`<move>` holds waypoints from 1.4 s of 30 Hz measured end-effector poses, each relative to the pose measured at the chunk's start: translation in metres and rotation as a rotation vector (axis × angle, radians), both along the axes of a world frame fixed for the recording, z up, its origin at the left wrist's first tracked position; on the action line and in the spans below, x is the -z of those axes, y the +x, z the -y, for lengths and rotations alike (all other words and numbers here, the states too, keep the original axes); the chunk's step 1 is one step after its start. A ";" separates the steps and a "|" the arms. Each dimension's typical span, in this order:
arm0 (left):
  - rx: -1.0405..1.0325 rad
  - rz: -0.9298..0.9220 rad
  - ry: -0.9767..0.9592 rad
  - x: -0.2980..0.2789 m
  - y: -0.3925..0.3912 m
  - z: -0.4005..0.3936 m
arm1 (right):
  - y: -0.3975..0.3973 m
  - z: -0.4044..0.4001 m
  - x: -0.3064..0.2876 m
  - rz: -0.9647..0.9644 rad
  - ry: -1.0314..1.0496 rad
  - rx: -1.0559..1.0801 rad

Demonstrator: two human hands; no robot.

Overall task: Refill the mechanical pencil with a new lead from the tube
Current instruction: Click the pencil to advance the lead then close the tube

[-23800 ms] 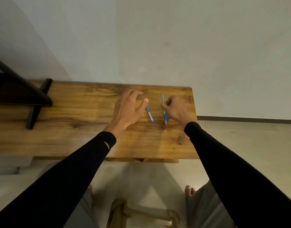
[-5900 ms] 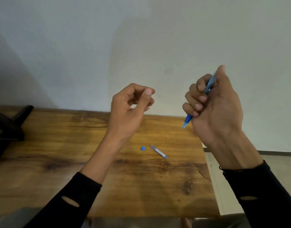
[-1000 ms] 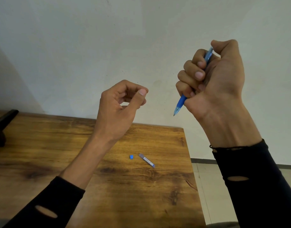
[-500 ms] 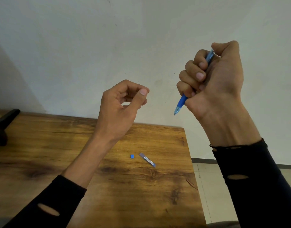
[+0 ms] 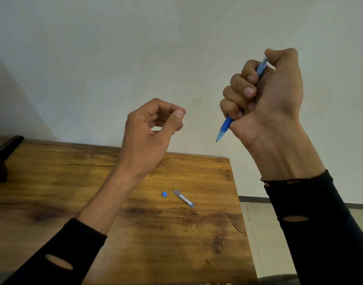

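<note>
My right hand [image 5: 275, 103] is raised in front of the wall, fist closed around the blue mechanical pencil [image 5: 224, 126]. The pencil's tip points down and left, and my thumb is curled over its top end. To its left, my left hand [image 5: 147, 136] hovers above the table with its fingers curled and the thumb tip pressed to them; I can see nothing between them. The lead tube [image 5: 183, 198] lies flat on the wooden table [image 5: 73, 182] below my hands. A small blue cap [image 5: 164, 194] lies just left of the tube, apart from it.
A dark object [image 5: 2, 153] stands at the table's far left edge. A pale wall rises behind the table. The table's right edge drops to a tiled floor [image 5: 256, 233].
Both hands have stayed almost still over the last second. The tube and the cap lie where they lay 5.9 s ago.
</note>
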State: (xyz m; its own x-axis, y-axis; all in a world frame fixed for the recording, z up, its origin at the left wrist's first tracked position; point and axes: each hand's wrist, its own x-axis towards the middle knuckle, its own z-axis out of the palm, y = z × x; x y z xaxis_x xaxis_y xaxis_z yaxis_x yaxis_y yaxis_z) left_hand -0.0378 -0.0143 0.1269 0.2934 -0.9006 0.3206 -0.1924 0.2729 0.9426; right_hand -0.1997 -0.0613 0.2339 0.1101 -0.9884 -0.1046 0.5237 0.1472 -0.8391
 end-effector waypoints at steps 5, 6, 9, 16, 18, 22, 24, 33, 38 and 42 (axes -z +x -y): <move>0.001 -0.001 0.000 0.001 0.000 0.001 | -0.001 0.000 -0.002 0.000 0.000 0.008; 0.000 -0.003 0.000 0.001 0.000 0.001 | -0.001 0.000 -0.002 -0.001 -0.001 0.008; 0.001 -0.008 0.004 0.002 0.000 0.001 | -0.001 0.000 -0.003 -0.002 -0.007 0.006; 0.008 -0.008 0.002 0.002 0.001 0.001 | 0.000 -0.001 -0.003 -0.023 -0.012 0.004; 0.007 -0.007 0.000 0.002 0.001 0.001 | 0.000 -0.002 -0.003 -0.027 -0.014 0.004; 0.006 -0.016 -0.001 0.002 0.000 0.001 | 0.001 -0.001 -0.003 -0.027 -0.014 0.004; 0.008 -0.018 0.000 0.002 0.000 0.002 | 0.001 -0.001 -0.003 -0.030 -0.013 0.007; 0.005 -0.019 0.002 0.003 0.000 0.001 | 0.001 -0.002 -0.003 -0.025 -0.006 0.003; 0.011 -0.027 0.006 0.003 0.000 0.001 | 0.002 -0.001 -0.002 -0.023 0.001 0.011; 0.010 -0.029 0.005 0.003 0.000 0.002 | 0.002 0.000 -0.001 -0.033 0.002 0.008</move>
